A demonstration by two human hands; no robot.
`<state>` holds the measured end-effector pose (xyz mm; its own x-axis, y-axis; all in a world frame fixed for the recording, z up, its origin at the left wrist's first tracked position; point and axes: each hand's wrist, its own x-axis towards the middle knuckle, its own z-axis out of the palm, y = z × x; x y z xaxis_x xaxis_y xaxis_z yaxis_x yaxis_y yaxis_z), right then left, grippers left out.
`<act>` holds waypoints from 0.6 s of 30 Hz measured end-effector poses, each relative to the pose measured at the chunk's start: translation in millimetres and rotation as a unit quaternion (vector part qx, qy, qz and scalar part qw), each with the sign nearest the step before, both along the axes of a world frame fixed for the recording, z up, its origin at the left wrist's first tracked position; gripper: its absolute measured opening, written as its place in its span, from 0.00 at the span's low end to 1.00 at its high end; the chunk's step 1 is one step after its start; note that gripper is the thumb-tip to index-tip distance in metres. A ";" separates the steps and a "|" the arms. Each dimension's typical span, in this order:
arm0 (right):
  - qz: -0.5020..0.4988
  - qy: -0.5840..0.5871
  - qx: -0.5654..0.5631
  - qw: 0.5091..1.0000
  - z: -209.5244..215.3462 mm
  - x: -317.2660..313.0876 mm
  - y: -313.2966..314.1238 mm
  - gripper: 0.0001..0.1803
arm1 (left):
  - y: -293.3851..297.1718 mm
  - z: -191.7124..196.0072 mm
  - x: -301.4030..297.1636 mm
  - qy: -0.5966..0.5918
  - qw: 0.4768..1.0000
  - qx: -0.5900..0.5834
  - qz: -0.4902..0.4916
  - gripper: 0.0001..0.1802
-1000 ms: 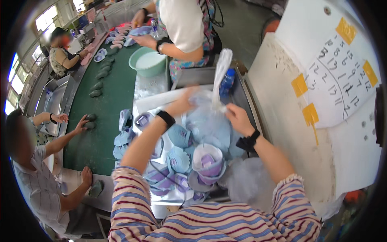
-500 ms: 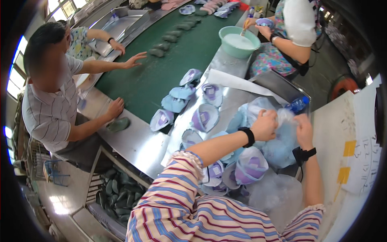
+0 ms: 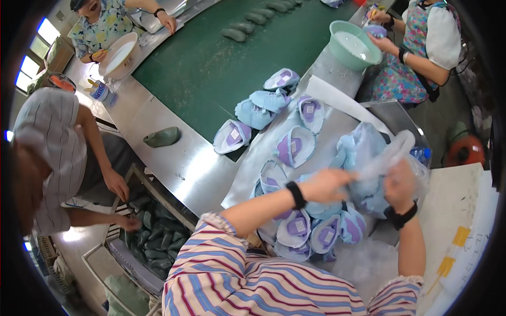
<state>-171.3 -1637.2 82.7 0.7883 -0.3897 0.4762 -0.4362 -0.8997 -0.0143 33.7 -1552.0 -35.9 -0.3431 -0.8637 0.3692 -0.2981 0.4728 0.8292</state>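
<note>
one held plastic bag (image 3: 389, 156), two round basins (image 3: 363, 63), three co-workers (image 3: 55, 126).

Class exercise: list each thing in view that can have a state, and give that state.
Clear plastic bag: holding light-blue shoe uppers; whether tied, unclear
Left hand: at the bag, blurred
Right hand: at the bag, blurred
Green basin: upright, holding white liquid
Lone shoe last: lying on metal tabletop
Piled shoe lasts: heaped
Blue bottle: partly hidden; cap unclear

Head-worn fisheye — looking down; close, wide.
</note>
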 end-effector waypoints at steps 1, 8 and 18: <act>0.045 0.083 0.076 0.993 -2.1 25.0 11.4 0.10 | 4.2 -9.5 25.4 -0.015 0.995 0.036 0.089 0.31; -0.029 0.335 0.183 0.924 -54.6 86.2 19.5 0.11 | 99.0 -26.3 199.9 -0.248 0.925 0.094 0.273 0.34; -0.104 0.463 0.255 0.842 -71.1 103.6 16.9 0.38 | 190.6 -37.8 119.1 -0.312 0.891 0.239 0.225 0.65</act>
